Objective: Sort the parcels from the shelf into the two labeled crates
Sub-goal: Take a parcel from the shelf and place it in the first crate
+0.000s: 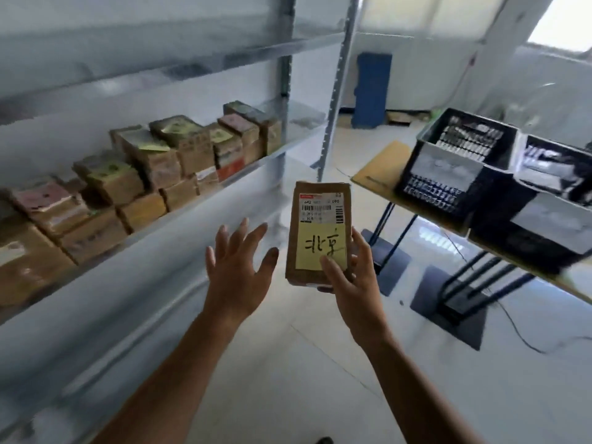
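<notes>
Head-worn view — forward and downward, close

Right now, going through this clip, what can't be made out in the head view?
All head view.
- Left crate and right crate: white labels blurred, unreadable.
- Right crate: cut off by the right edge.
- Shelf parcels: blurred, their notes illegible.
- Held parcel: printed label text too small; the right hand covers part of the yellow note with its thumb.
</notes>
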`<state>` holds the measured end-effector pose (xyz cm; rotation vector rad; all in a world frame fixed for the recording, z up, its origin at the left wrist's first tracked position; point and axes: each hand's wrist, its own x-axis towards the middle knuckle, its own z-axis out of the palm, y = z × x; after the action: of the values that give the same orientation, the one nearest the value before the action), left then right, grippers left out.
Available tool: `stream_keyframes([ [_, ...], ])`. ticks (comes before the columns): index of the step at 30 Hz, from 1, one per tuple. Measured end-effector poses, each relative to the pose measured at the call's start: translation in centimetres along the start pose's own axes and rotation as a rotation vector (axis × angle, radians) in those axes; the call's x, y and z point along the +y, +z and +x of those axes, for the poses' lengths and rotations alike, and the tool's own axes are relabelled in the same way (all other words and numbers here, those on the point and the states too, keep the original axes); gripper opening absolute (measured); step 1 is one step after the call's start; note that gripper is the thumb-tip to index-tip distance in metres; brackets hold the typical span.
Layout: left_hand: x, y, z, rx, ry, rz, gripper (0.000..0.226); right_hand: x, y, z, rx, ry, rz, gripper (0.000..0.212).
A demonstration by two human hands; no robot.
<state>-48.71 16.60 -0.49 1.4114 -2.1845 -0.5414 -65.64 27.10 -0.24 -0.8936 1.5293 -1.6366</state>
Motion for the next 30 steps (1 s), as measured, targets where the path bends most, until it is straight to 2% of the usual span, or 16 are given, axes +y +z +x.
stream_keyframes([
  [6, 15.3, 10.5, 4.7, -0.121, 0.301, 0.006, 0.068, -0.8, -17.0, 2.2, 0.287, -0.057, -0.057, 0.062],
  [12, 26.6, 18.2, 6.9, -0.204, 0.517, -0.051, 0.072, -1.6, -28.5, 2.3, 0.502, -0.062, -0.099, 0.069],
  [22, 36.6, 28.1, 13.7, -0.365, 0.725, -0.159, 0.070, -2.1, -38.2, 6.8, 0.773, -0.050, -0.118, 0.066],
  [25, 38.5, 31.0, 16.8, -0.403, 0.755, -0.177, 0.071, -2.2, -40.1, 9.7, 0.830, -0.047, -0.130, 0.061],
  [30, 40.3, 33.7, 22.9, -0.471, 0.756, -0.179, 0.073, -3.0, -41.5, 15.7, 0.858, -0.012, -0.176, 0.069],
])
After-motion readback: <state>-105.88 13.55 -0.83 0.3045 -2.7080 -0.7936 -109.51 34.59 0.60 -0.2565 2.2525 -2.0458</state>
